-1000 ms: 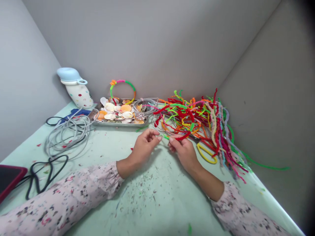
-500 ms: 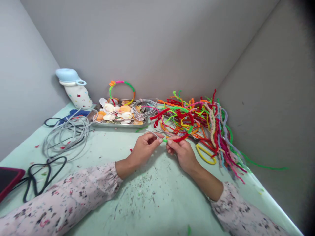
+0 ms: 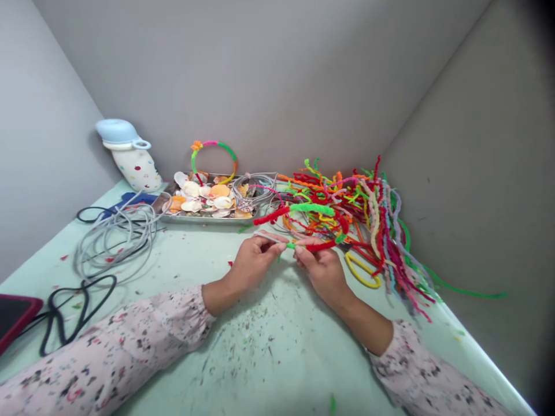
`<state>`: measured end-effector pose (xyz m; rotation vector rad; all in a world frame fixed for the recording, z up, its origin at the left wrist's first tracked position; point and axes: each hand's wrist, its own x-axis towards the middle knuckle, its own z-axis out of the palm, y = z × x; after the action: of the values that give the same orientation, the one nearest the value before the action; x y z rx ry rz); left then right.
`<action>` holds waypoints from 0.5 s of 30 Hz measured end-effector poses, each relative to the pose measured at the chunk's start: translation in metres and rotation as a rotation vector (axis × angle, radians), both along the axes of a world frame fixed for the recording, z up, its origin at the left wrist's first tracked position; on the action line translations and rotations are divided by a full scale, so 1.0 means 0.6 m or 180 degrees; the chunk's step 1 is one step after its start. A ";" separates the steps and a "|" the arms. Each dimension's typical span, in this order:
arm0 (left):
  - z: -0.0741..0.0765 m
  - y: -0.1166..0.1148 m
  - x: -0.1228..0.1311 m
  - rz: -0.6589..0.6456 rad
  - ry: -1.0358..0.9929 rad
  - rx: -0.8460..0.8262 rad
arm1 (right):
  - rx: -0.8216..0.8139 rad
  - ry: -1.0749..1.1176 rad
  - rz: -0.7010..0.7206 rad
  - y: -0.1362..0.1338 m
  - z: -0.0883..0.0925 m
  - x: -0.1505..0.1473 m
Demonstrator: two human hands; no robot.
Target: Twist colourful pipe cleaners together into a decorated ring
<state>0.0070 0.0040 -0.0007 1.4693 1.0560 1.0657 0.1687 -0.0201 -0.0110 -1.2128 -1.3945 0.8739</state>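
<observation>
Between my two hands is a curved wire wrapped in red and green pipe cleaner [image 3: 321, 245], bent into an open loop that rises behind my right hand. My left hand [image 3: 255, 257] pinches the loop's bare grey end, where green wrapping begins. My right hand [image 3: 319, 266] pinches the wrapped part just right of that, thumb and forefinger together. Only a short green stretch shows between the fingertips. The loop's other end, red, points left above my left hand. Behind it lies a heap of coloured pipe cleaners [image 3: 373, 202].
A metal tray [image 3: 203, 221] of seashells stands at the back, with a finished-looking coloured ring [image 3: 236, 156] upright in it. A coil of grey wire [image 3: 117, 242], black cord [image 3: 63, 329], a tilted bottle [image 3: 134, 164], yellow-handled scissors [image 3: 362, 271] and a red-edged device [image 3: 17, 318] lie around.
The loop has turned in my fingers: its green upper section and red end now stand out above my hands, further left. Both hands stay in nearly the same place.
</observation>
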 end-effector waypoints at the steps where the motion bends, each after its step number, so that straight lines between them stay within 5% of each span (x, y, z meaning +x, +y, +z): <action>1: 0.001 0.000 0.001 0.0021 0.0008 -0.0062 | 0.0041 -0.0084 -0.0004 0.000 -0.001 0.001; 15: 0.004 -0.004 0.002 -0.0101 -0.0337 -0.0342 | -0.0187 -0.0161 -0.0104 0.006 -0.008 0.000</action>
<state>0.0080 0.0014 0.0015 1.3254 0.9966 1.0369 0.1688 -0.0164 -0.0161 -1.3069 -1.3937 0.8721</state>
